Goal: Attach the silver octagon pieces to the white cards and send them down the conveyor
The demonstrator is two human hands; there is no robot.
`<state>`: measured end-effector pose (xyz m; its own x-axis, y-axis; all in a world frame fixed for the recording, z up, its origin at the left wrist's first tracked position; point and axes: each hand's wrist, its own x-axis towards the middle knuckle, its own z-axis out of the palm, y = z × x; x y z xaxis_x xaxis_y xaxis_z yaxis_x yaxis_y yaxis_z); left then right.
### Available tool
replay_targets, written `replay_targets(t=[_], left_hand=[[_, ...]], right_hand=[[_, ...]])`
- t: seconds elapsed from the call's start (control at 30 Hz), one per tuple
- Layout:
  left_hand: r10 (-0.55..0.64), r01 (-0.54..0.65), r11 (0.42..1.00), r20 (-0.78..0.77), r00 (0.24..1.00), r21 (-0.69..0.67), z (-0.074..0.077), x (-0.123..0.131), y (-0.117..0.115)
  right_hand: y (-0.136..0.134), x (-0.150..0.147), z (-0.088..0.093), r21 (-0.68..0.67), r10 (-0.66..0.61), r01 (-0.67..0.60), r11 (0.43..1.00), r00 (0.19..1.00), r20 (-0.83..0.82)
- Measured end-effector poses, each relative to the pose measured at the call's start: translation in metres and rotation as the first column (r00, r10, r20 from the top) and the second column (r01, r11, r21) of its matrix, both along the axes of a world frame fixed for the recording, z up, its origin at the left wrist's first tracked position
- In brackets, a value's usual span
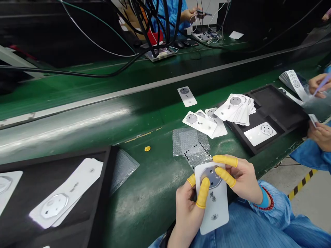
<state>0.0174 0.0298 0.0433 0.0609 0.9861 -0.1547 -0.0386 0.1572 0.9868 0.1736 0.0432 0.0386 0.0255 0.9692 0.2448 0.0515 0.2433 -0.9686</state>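
Note:
In the head view, a white phone-shaped back film (213, 210) with a printed grey camera ring and dark lettering is held up in front of my body. My left hand (190, 208) grips it at the left edge, thumb on the front. At the upper right corner, the fingers of my right hand (243, 175) press against the same film near the camera print. Yellow finger cots cover several fingertips on both hands. Behind the film, clear bubble-wrap pouches (181, 141) lie on the green bench; one carries small black dots in rows.
Loose white films (199, 124) and a fanned stack (232, 108) lie ahead, the stack overlapping a black tray (279, 103). Another black tray (100, 199) with films stands at left. A yellow finger cot (147, 148) rests on the bench (144, 182). A co-worker's hands (320, 134) are at right; cables hang above.

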Motion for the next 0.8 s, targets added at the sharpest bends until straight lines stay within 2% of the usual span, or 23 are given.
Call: replay_targets(t=[0.1, 0.2, 0.37, 0.4, 0.5, 0.6, 0.7, 0.8], left_hand=[[0.096, -0.095, 0.995, 0.024, 0.995, -0.034, -0.003, 0.004, -0.001], [0.174, -0.161, 0.978, 0.093, 0.980, -0.129, -0.006, 0.008, 0.002], [0.057, 0.065, 0.936, 0.332, 0.942, -0.346, -0.017, 0.002, 0.012], [0.056, 0.081, 0.934, 0.366, 0.929, -0.349, -0.019, 0.000, 0.013], [0.108, 0.024, 0.948, 0.391, 0.914, -0.318, -0.020, -0.002, 0.013], [0.113, -0.010, 0.954, 0.330, 0.937, -0.298, -0.015, 0.001, 0.012], [0.098, -0.076, 0.975, 0.098, 0.990, -0.208, -0.015, 0.000, 0.019], [0.204, -0.213, 0.977, -0.176, 0.963, -0.028, -0.024, -0.019, 0.052]], right_hand=[[0.001, -0.002, -0.001, 0.019, 0.005, -0.005, 1.000, 1.000, 0.028], [0.006, -0.004, -0.008, -0.082, 0.013, -0.017, 0.996, 0.999, -0.051], [0.019, -0.003, -0.015, -0.264, 0.041, -0.114, 0.958, 0.963, -0.268], [0.021, -0.002, -0.015, -0.272, 0.045, -0.126, 0.954, 0.957, -0.286], [0.024, -0.002, -0.009, -0.276, 0.036, -0.121, 0.953, 0.955, -0.295], [0.024, -0.006, -0.007, -0.271, 0.025, -0.101, 0.957, 0.963, -0.270], [0.026, -0.013, -0.014, -0.260, 0.093, -0.149, 0.954, 0.972, -0.216], [0.051, -0.017, -0.027, -0.230, 0.140, -0.121, 0.966, 0.988, 0.070]])
